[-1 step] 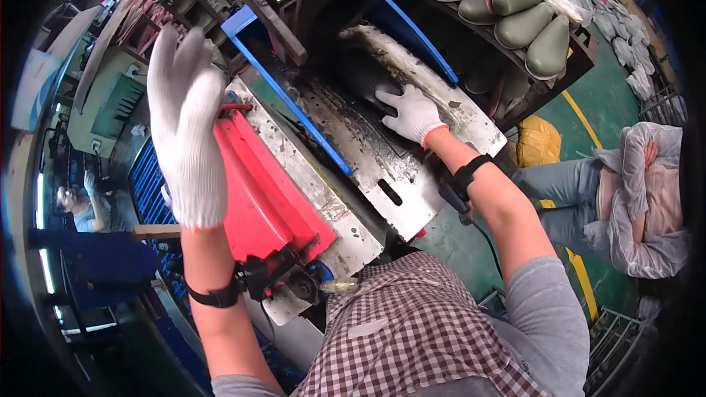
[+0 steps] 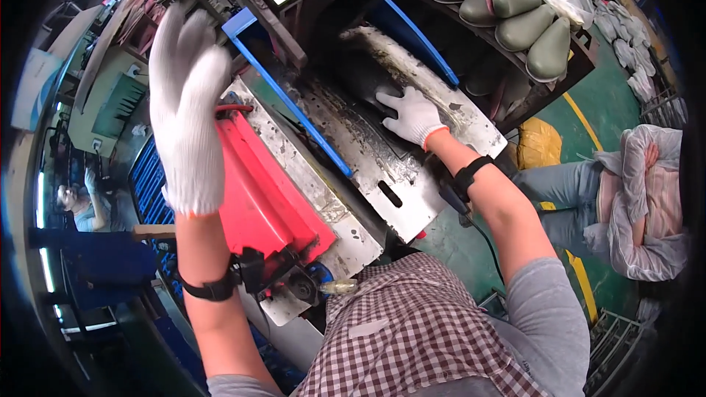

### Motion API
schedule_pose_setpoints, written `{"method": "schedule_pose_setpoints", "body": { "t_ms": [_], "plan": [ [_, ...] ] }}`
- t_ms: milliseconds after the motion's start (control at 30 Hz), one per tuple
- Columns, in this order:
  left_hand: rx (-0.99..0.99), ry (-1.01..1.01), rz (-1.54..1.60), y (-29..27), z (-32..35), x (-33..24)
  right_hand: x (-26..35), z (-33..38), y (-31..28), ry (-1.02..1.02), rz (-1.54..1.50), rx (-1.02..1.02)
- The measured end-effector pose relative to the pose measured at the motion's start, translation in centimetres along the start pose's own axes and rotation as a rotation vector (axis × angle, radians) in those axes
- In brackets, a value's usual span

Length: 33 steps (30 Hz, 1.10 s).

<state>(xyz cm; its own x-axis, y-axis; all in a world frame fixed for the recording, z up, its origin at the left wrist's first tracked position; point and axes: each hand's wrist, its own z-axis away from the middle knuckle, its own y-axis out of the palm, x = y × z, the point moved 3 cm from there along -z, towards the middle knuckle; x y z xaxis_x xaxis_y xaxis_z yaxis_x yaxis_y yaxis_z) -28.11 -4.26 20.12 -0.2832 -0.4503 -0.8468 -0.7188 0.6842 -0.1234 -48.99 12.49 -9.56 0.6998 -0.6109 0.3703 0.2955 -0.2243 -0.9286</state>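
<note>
My left hand (image 2: 190,125), in a white knit glove, is raised at the left above a red sheet-like cover (image 2: 254,191). Its fingers are stretched out, somewhat blurred at the tips, and it holds nothing. Further right, my right hand (image 2: 415,117), gloved the same way, lies with spread fingers over the dark, worn middle of a machine bed (image 2: 423,198). Its fingertips are at a black surface (image 2: 368,84) in shadow; whether that is a separate piece I cannot tell. Blue rails (image 2: 294,103) flank the bed on both sides.
Several olive-green boot-shaped pieces (image 2: 548,48) sit on a dark rack at the upper right. Below it lies a yellow bag (image 2: 540,142). A person with folded arms (image 2: 643,202) stands at the right. Another person (image 2: 88,206) is at the far left. A dark machine frame (image 2: 294,11) overhangs the bed.
My left hand has risen slightly, away from me, with its fingers still stretched. The right hand stays in place on the bed.
</note>
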Motion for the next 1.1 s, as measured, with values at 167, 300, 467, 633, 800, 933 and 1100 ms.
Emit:
{"method": "schedule_pose_setpoints", "body": {
  "t_ms": [167,300,467,633,800,933,1100],
  "plan": [
    [0.245,0.150,-0.444,3.9,-8.4,-1.6,0.3,0.4,-0.2,-0.005,0.031,-0.008],
    [0.374,0.193,-0.354,8.0,-13.8,-1.3,0.3,0.5,-0.2,0.003,0.037,-0.012],
    [0.577,0.169,-0.338,8.8,-13.5,-1.7,-0.1,0.2,-0.4,0.005,0.039,0.053],
    [0.482,0.263,-0.369,9.8,-11.8,0.2,-2.0,3.7,-1.6,0.157,-0.248,-0.157],
    [0.322,0.432,-0.478,11.8,-2.9,3.0,-4.9,16.1,-1.3,0.324,-0.281,-0.474],
    [0.311,0.493,-0.611,15.0,6.9,6.7,-6.5,23.0,1.9,0.362,-0.184,-0.527],
    [0.358,0.532,-0.671,17.5,15.9,13.2,-5.6,26.6,4.6,0.462,-0.272,-0.560]
  ]
}}
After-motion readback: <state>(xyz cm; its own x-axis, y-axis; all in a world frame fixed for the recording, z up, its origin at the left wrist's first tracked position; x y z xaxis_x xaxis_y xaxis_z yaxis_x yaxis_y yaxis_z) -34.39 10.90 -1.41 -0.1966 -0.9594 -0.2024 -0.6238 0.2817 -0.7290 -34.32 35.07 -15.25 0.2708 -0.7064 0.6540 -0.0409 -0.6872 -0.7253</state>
